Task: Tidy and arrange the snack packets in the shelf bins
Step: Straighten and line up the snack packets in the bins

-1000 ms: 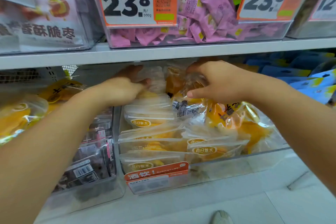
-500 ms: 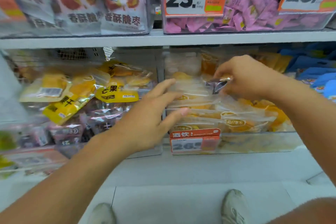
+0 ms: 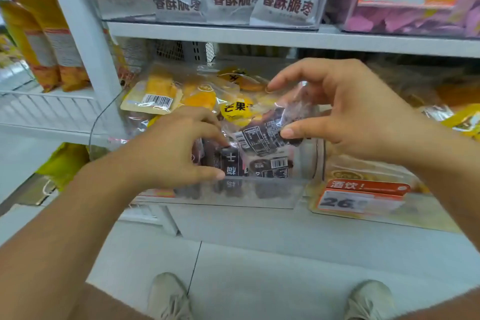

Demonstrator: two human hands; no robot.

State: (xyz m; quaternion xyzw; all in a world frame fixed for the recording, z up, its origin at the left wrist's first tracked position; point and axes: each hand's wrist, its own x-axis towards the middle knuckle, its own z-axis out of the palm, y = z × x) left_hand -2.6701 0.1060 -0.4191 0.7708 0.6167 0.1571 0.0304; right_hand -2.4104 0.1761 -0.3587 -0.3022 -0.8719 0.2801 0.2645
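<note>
Nearest: left hand (image 3: 179, 150), fingers (image 3: 207, 138) curled down onto the dark-printed clear plastic packets (image 3: 228, 163) stacked at the front of the clear plastic shelf bin (image 3: 259, 192). Fingertips press on the top of that stack; whether they pinch one packet cannot be told.

Beside, slightly further: right hand (image 3: 345, 112). Thumb and forefinger pinch a small clear packet of dark dried fruit with a white barcode label (image 3: 262, 132); the other fingers are spread above it. The packet hangs tilted between the two hands, just above the front stack and just off the left fingertips.

Behind the fingers: yellow mango-slice packets in clear film (image 3: 233, 109), lying loose and at mixed angles, one with its barcode side up. They overlap the dark packets.

Right of the right hand: neighbouring clear bin with an orange-and-white price tag (image 3: 363, 197), holding yellow packets in a flatter layer.

Furthest: grey-white upper shelf board (image 3: 259, 36), with white and pink packets above.

Progress, as judged: partial. The neighbouring bin looks ordered; this bin holds two kinds mixed. Remaining: set the held dark packet with its like at the front, and straighten the yellow ones behind.
</note>
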